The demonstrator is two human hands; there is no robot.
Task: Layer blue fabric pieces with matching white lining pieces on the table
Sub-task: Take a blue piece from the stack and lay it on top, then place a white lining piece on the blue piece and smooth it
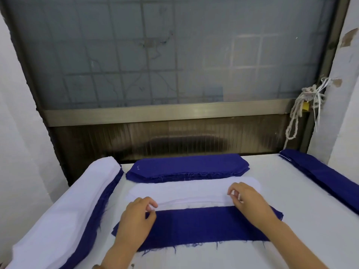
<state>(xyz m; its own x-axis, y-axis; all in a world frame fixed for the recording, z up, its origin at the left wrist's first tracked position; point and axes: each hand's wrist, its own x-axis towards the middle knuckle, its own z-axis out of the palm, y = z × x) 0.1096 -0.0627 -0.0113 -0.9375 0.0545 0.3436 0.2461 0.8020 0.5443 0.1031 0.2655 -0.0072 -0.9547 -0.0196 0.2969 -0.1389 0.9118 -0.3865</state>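
A blue fabric piece [196, 226] lies flat on the white table [281, 191] in front of me, frayed along its near edge. Behind it sits a stack of white lining pieces [184, 189]. My left hand [136, 220] pinches the near edge of the top white lining piece at its left end. At the right end of that same edge my right hand [246, 200] pinches the lining too. Both wrists rest over the ends of the blue piece. The lifted white edge hangs just above the blue piece's far edge.
A stack of blue pieces [186, 167] lies behind the white stack. On the left runs a long pile of white over blue fabric [73, 210]. More blue strips [326, 175] lie at the right edge. A window frame [165, 113] and a knotted cord [303, 111] stand behind the table.
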